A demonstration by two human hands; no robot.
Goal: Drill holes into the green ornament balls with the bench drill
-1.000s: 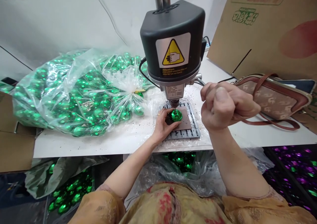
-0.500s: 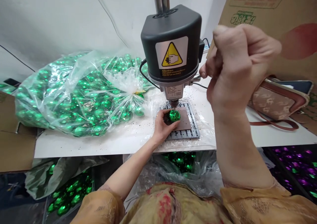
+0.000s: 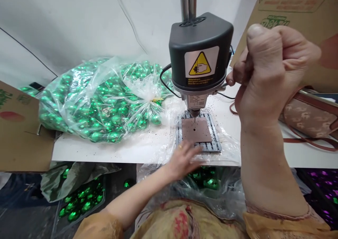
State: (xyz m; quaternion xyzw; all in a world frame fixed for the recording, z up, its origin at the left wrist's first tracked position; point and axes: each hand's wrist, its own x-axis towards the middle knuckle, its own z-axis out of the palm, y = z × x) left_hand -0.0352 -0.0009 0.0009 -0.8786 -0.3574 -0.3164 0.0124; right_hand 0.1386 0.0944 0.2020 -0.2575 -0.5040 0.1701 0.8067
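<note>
My left hand is over the table's front edge, fingers spread and slightly blurred, and I see nothing in it. Just beyond its fingertips lies a brown square pad with a small dark hole, on the slotted metal base of a bench drill press. The thin drill bit points down, above the pad. My right hand is raised in a fist beside the drill head, closed around the feed lever, whose grip is hidden. Below my left hand are green faceted balls in an open plastic bag.
A tied clear bag of green balls fills the table's left side. Cardboard boxes flank the table. A patterned purse lies at right. Below are a bin of green balls, a loose ball and purple balls.
My left hand has let go of the green ball under the drill and pulled back toward me, baring the pad. The ball is gone from the pad. My right fist stays beside the drill head.
</note>
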